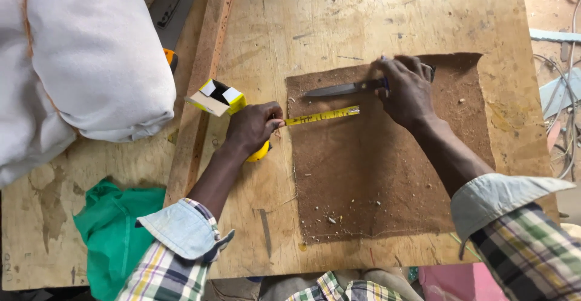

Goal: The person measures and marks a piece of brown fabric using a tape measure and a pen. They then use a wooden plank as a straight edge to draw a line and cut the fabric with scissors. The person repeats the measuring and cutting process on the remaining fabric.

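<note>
knife [339, 88] lying crosswise, tip pointing left, tape measure [321, 116] parallel

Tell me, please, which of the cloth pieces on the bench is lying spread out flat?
The brown square piece under both hands lies flat on the plywood board. The green cloth is crumpled at the near edge, and the white fabric is a folded bundle.

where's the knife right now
In the head view, the knife lies right of centre on the brown sheet, its handle under the right hand, just above the yellow tape blade.
</note>
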